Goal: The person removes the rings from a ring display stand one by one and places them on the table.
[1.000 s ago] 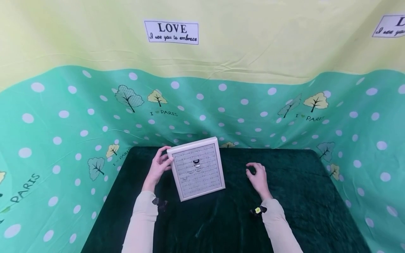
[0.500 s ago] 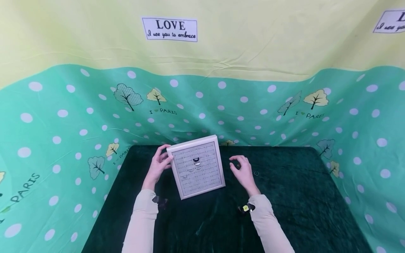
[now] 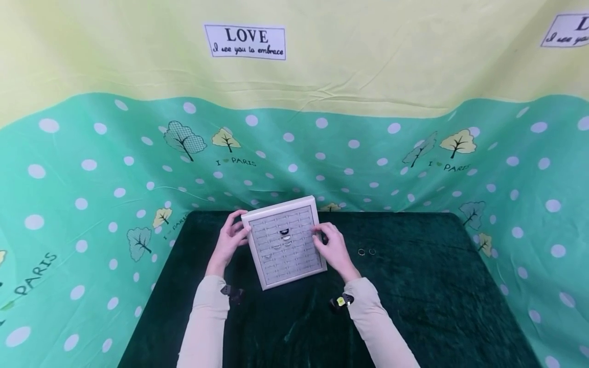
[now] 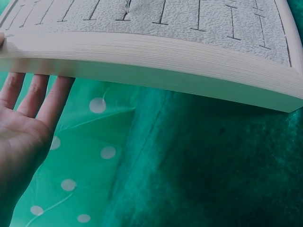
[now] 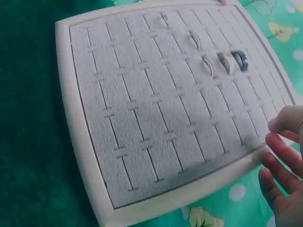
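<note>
A square ring display tray (image 3: 285, 278), with a pale frame and grey slotted padding, stands tilted up on the dark green cloth. Several rings sit in its slots, among them a dark ring (image 5: 240, 60) and a broad silver ring (image 5: 226, 63). My left hand (image 3: 226, 244) grips the tray's upper left edge, thumb in front and fingers behind. At the tray's right edge is my right hand (image 3: 334, 250), its thumb and index finger brought close together over the padding. Whether a small thing lies between those fingertips is hidden.
Two loose rings, one darker ring (image 3: 361, 252) and one thin ring (image 3: 372, 251), lie on the green velvet cloth (image 3: 442, 291) right of the right hand. A polka-dot curtain (image 3: 294, 143) hangs behind and along both sides.
My right hand has moved left from beside the loose rings to the tray's right edge, uncovering both rings. The left hand and tray have stayed in place.
</note>
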Demonstrator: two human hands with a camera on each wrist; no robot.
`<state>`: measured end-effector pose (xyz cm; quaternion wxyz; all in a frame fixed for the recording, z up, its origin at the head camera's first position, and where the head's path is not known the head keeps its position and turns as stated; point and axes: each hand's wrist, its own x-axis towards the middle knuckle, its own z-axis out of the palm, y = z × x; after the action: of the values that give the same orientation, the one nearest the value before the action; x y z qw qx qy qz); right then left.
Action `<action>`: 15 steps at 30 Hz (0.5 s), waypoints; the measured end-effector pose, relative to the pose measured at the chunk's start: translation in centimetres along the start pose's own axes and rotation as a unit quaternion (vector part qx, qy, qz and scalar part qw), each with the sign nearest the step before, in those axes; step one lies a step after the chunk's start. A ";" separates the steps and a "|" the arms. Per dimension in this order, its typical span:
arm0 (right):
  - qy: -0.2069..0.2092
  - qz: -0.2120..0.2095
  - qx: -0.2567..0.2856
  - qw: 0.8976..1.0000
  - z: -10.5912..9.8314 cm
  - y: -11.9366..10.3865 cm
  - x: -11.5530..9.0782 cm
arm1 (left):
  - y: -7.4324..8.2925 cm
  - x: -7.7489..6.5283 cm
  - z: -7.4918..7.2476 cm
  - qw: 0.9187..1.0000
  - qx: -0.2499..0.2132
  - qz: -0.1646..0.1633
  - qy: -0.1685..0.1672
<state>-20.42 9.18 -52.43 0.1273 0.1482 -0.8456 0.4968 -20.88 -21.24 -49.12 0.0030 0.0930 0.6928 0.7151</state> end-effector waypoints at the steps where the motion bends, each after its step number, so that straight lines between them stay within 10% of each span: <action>1: -0.007 -0.001 -0.002 1.000 0.1 -0.2 0.1 | 0.0 0.0 0.0 1.000 0.001 0.000 0.000; 15: -0.034 -0.045 0.004 0.998 2.1 -2.2 1.1 | -0.2 0.1 -0.1 1.000 -0.008 0.000 0.000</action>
<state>-20.75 6.19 -51.24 0.1200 0.2038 -0.8397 0.4889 -20.97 -21.29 -49.28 0.0040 0.0931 0.6867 0.7209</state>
